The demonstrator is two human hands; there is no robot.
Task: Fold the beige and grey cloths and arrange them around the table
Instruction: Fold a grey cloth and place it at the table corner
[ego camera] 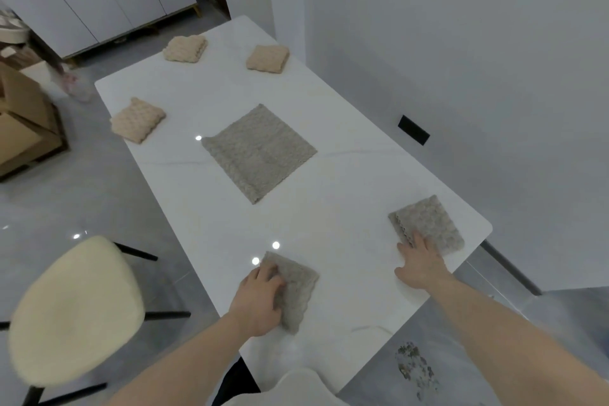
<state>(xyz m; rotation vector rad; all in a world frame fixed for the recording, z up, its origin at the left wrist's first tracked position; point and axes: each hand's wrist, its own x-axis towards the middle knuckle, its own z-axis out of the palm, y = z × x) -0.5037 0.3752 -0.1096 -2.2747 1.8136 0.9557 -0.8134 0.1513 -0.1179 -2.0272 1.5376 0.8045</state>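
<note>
The left hand [260, 298] seems to grip the small folded grey cloth [296, 290] at bottom centre; the flat, open right hand [421, 265] touches another folded grey cloth [426, 224] – likely positioning both on the white table [346, 181].

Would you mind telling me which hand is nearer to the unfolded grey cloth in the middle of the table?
Left. The left hand sits just below the unfolded grey cloth; the right hand lies farther off, toward the table's right edge.

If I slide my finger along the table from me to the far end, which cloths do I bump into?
Left hand's grey cloth → right hand's grey cloth → big flat grey cloth → near beige cloth → then the two far beige cloths, right and left.
</note>
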